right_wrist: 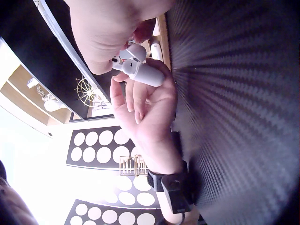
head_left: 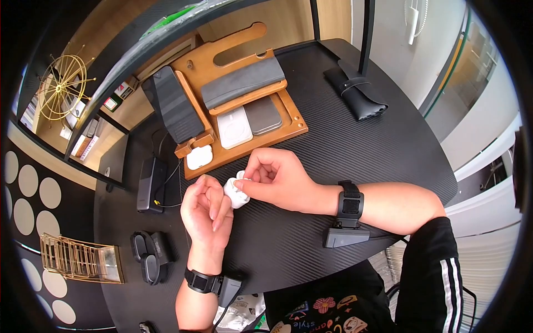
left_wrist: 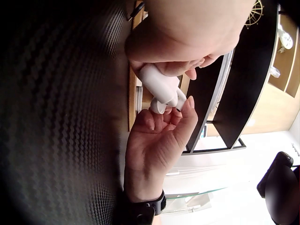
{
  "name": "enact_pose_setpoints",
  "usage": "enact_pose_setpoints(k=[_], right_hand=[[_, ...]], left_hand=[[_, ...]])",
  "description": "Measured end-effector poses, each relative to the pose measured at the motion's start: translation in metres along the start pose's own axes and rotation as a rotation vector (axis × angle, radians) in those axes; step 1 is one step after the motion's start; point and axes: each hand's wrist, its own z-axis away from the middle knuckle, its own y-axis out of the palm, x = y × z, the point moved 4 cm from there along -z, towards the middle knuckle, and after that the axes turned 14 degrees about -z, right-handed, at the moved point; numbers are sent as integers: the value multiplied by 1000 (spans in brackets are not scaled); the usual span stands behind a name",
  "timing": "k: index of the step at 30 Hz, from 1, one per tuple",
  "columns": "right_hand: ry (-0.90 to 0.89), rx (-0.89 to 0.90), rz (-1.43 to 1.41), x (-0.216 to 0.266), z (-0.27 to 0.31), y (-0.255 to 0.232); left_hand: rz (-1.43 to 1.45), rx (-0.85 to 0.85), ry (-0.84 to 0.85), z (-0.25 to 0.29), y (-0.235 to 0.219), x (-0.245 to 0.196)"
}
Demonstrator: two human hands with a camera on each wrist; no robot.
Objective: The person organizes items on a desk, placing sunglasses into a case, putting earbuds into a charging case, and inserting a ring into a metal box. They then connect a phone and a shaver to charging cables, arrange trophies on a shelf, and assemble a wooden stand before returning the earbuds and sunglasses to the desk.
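A white earbud case (head_left: pixel 237 198) with its lid raised is held in the fingers of my left hand (head_left: pixel 206 211), above the dark table. In the left wrist view the case body (left_wrist: pixel 158 84) slants down toward my right hand (left_wrist: pixel 159 143). Thumb and fingers of that hand (head_left: pixel 286 180) pinch a white earbud (left_wrist: pixel 181 99) right at the case opening. From the right wrist, the earbud (right_wrist: pixel 117 65) shows beside the case's mouth, and the tilted-back lid (right_wrist: pixel 136 52) is partly covered by fingers.
Beyond the hands stands a wooden organizer (head_left: pixel 261 147) bearing a dark glasses case (head_left: pixel 244 83), a white pad (head_left: pixel 234 129) and a white rounded case (head_left: pixel 200 157). A black pouch (head_left: pixel 358 94) lies far right. Left are a power bank (head_left: pixel 150 186), a black device (head_left: pixel 150 258) and a gold rack (head_left: pixel 80 259).
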Motion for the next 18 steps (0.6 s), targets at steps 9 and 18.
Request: enact_pose_setpoints(k=[9, 18], right_hand=[[7, -9, -52, -7, -1, -3], [14, -23, -154, -5, -1, 0]], left_hand=[[-15, -9, -2, 0, 0, 0], [-18, -39, -13, 0, -1, 1]])
